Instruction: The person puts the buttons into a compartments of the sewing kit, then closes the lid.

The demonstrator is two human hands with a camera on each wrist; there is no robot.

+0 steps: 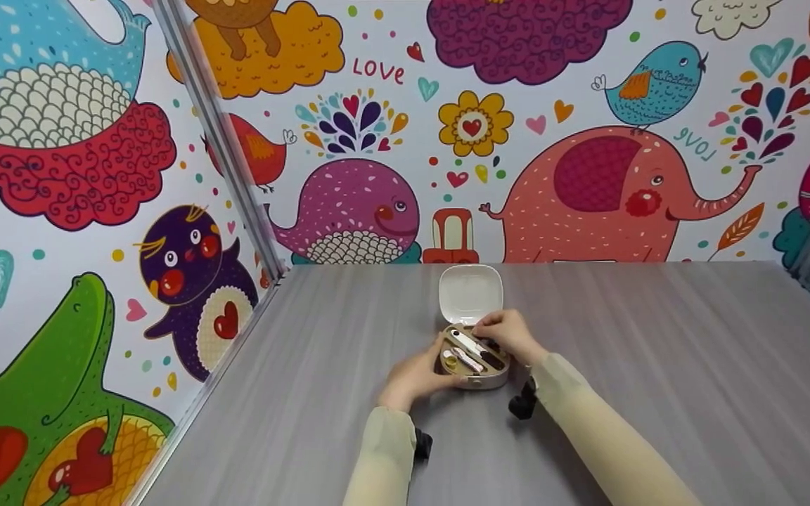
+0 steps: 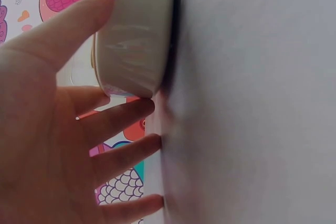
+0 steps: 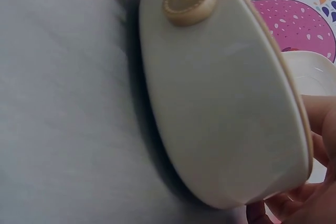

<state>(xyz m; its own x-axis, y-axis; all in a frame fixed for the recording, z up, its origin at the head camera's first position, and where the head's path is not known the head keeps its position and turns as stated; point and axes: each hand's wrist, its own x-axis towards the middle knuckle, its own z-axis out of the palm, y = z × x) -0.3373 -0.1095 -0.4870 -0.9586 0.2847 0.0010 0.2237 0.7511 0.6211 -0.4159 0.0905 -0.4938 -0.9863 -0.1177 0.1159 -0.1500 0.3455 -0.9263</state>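
A small cream case (image 1: 487,382) lies on the table with its white lid (image 1: 470,292) tipped back. Its tan tray has compartments with a long white tool (image 1: 467,343), a dark brown piece (image 1: 492,360) and a small gold item (image 1: 451,362). My left hand (image 1: 413,379) holds the case at its left front, thumb on the front wall and index finger at the side; the other fingers spread below in the left wrist view. My right hand (image 1: 512,334) reaches over the back right rim, fingers bent. I cannot tell whether its fingertips pinch something.
The grey wood-grain table (image 1: 320,330) reaches back to a wall (image 1: 405,119) printed with cartoon animals. A second printed wall (image 1: 60,211) borders its left side, with a metal post (image 1: 226,140) at the corner. Black wrist cameras (image 1: 522,404) sit under the sleeves.
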